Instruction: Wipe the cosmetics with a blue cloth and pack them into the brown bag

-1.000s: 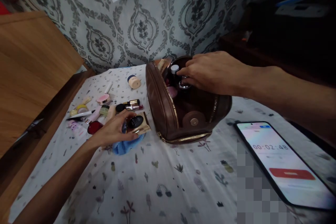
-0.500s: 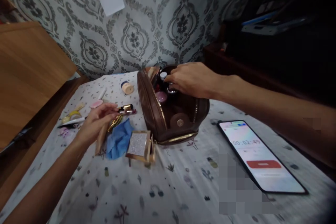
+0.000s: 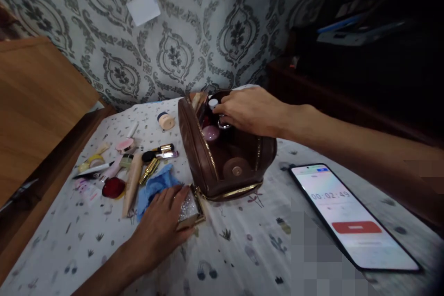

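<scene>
My left hand (image 3: 164,215) is over a gold-edged glitter compact (image 3: 189,206), fingers across its top and thumb at its near edge. A crumpled blue cloth (image 3: 161,180) lies partly beneath that hand. My right hand (image 3: 248,108) reaches into an unzipped brown makeup bag (image 3: 194,143), its fingers curled; what they hold, if anything, is hidden. Inside the bag, a white-capped bottle (image 3: 212,103) and a pink round item (image 3: 211,133) show beside those fingers.
Left of the bag lie a gold tube (image 3: 150,171), a beige tube (image 3: 132,185), a dark red round item (image 3: 114,188), a pink compact (image 3: 125,145) and a beige bottle (image 3: 165,120). A phone (image 3: 355,217) showing a timer lies at the right.
My left hand has moved from the gold tube toward me and to the right, onto the glitter compact. My right hand stays in the bag. The view has shifted slightly.
</scene>
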`<act>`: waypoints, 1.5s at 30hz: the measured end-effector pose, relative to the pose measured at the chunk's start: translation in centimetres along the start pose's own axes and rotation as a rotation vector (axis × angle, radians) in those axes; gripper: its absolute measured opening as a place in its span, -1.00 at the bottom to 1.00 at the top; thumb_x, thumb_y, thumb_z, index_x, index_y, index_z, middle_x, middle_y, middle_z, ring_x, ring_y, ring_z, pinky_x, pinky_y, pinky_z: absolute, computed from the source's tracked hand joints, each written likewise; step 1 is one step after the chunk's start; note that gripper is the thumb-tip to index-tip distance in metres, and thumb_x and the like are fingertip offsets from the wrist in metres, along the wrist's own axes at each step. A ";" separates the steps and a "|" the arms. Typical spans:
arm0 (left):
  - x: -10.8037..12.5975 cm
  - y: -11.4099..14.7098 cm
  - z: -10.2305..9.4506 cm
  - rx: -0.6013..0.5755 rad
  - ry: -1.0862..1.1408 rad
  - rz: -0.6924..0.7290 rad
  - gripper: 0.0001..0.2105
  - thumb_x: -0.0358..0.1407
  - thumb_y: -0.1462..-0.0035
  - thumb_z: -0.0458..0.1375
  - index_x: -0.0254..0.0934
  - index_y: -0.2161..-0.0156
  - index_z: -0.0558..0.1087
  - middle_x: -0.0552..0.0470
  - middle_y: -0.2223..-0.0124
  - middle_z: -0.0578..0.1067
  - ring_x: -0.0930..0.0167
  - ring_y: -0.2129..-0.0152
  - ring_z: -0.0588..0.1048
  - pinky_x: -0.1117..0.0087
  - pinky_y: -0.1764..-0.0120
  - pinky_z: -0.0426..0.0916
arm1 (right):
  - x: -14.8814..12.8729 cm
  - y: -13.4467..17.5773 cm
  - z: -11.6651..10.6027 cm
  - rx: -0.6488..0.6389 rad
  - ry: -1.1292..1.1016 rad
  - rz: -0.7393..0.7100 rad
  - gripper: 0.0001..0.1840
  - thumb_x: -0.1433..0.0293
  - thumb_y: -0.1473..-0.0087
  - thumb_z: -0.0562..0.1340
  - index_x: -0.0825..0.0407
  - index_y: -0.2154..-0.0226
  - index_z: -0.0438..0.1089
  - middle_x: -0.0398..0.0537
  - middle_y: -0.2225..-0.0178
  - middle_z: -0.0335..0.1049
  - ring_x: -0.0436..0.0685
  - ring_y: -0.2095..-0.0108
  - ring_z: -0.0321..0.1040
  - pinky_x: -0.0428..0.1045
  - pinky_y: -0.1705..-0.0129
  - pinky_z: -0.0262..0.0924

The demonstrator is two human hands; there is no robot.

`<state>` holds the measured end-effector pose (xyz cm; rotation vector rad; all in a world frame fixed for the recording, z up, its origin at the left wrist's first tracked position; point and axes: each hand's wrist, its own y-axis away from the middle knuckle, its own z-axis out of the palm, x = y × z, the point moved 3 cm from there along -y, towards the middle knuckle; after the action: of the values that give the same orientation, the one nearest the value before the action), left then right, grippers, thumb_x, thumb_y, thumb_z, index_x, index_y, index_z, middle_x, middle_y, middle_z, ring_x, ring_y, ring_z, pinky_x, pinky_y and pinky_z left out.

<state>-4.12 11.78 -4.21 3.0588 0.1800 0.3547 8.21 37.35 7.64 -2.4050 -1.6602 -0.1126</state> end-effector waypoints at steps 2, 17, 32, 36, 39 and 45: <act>-0.4 -0.1 -0.6 0.005 0.071 -0.007 -0.34 -0.27 -0.06 0.26 -0.17 -0.27 0.20 -0.22 -0.20 0.40 -0.02 -0.11 0.41 -0.12 -0.10 0.38 | -0.2 0.2 -0.4 -0.035 0.066 0.017 -0.65 0.41 -0.28 0.05 0.02 0.02 0.47 0.12 0.14 0.53 0.27 0.14 0.44 0.06 0.27 0.13; -1.7 -0.7 -3.0 -0.127 1.552 -0.379 -0.26 0.24 -0.12 -0.07 -0.33 -0.17 0.32 -0.32 -0.01 0.56 -0.03 0.06 0.55 0.08 0.25 0.49 | 0.1 -0.1 0.4 0.012 0.023 0.058 -0.70 0.33 -0.27 0.11 -0.01 0.04 0.48 0.11 0.15 0.52 0.26 0.23 0.43 0.06 0.30 0.10; 0.0 0.8 -4.4 -0.073 0.910 -0.242 -0.31 -0.11 0.02 0.34 -0.11 -0.20 0.22 -0.11 -0.12 0.37 0.20 0.08 0.50 0.25 0.21 0.47 | 0.0 -0.3 0.9 -0.052 0.101 0.113 -0.68 0.24 -0.32 0.13 -0.10 -0.06 0.41 0.03 0.03 0.49 0.19 0.11 0.40 0.06 0.36 -0.02; 0.1 1.0 -4.0 -0.004 0.604 -0.133 -0.32 -0.13 -0.02 0.33 -0.12 -0.22 0.21 -0.11 -0.15 0.37 0.12 -0.10 0.38 0.03 -0.11 0.32 | 0.2 -0.3 1.1 -0.049 0.113 0.134 -0.67 0.23 -0.30 0.15 -0.11 -0.08 0.40 0.06 0.02 0.50 0.22 0.08 0.42 0.08 0.34 0.01; 0.1 1.2 -3.2 -0.019 0.429 -0.070 -0.34 -0.18 -0.07 0.29 -0.11 -0.25 0.17 -0.10 -0.16 0.36 0.14 -0.10 0.37 0.04 -0.11 0.34 | 0.0 -0.3 1.0 -0.032 0.087 0.116 -0.66 0.24 -0.30 0.16 -0.07 -0.07 0.42 0.09 0.02 0.50 0.24 0.08 0.43 0.09 0.31 0.04; 0.0 2.1 -0.5 -0.007 0.111 0.077 -0.33 -0.25 -0.19 0.18 -0.18 -0.35 0.04 -0.21 -0.25 0.28 0.09 -0.20 0.27 -0.01 -0.14 0.31 | -0.2 -0.2 0.6 -0.108 0.100 0.176 -0.57 0.19 -0.29 0.12 -0.09 -0.15 0.37 0.12 -0.06 0.46 0.32 -0.02 0.40 0.13 0.21 0.12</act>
<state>-4.03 9.73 -3.54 3.0470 0.0650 0.5282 7.89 37.42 7.03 -2.5656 -1.4275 -0.2962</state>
